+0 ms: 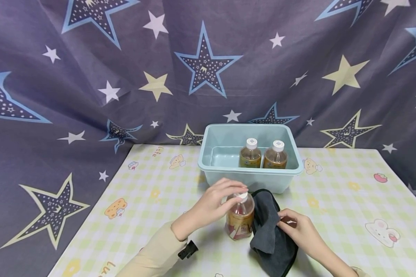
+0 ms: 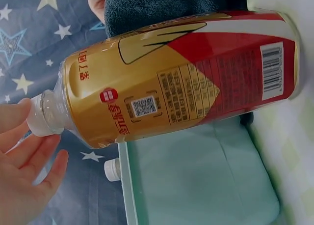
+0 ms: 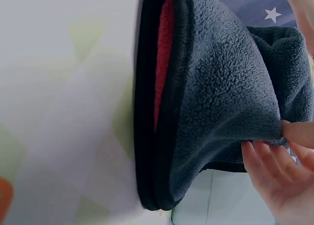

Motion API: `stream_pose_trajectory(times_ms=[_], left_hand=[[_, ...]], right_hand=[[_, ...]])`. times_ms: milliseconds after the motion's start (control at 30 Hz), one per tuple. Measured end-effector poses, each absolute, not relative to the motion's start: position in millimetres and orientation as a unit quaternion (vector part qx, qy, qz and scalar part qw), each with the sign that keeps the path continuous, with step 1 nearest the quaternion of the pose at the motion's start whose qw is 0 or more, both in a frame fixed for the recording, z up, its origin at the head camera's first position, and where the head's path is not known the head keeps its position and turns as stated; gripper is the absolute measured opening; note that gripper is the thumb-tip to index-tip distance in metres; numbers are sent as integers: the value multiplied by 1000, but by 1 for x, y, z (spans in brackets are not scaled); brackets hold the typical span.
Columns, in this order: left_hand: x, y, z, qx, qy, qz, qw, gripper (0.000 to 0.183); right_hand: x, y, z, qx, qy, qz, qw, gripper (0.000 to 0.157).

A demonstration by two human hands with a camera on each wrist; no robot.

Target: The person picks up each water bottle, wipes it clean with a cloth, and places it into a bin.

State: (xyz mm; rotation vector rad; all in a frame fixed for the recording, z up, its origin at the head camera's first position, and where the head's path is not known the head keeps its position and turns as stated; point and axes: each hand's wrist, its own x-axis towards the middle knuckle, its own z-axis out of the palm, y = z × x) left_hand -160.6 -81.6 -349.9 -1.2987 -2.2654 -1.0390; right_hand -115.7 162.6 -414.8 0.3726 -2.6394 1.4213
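A clear bottle [image 1: 240,221] with a gold and red label stands upright on the table in front of the bin. My left hand [image 1: 216,204] holds it by its white cap [image 2: 43,116], thumb on one side and fingers on the other. Against the bottle's right side lies a dark grey cloth [image 1: 267,227], folded and bunched, with black edging. My right hand [image 1: 299,231] pinches a fold of this cloth between thumb and fingers. In the right wrist view a red inner side shows between the cloth's edges [image 3: 164,63].
A light blue plastic bin [image 1: 249,175] stands behind the hands. Two more capped bottles [image 1: 251,156] are upright in its right half. A checkered cloth with cartoon prints covers the table [image 1: 346,200], and a star-patterned curtain [image 1: 208,111] hangs behind it.
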Motion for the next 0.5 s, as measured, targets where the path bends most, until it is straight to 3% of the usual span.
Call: stream_pose_trajectory(times_ms=[500], left_hand=[[-160, -79, -352, -475, -798, -341, 148, 26]], right_hand=[[-115, 164, -412, 142, -867, 475, 59, 17]])
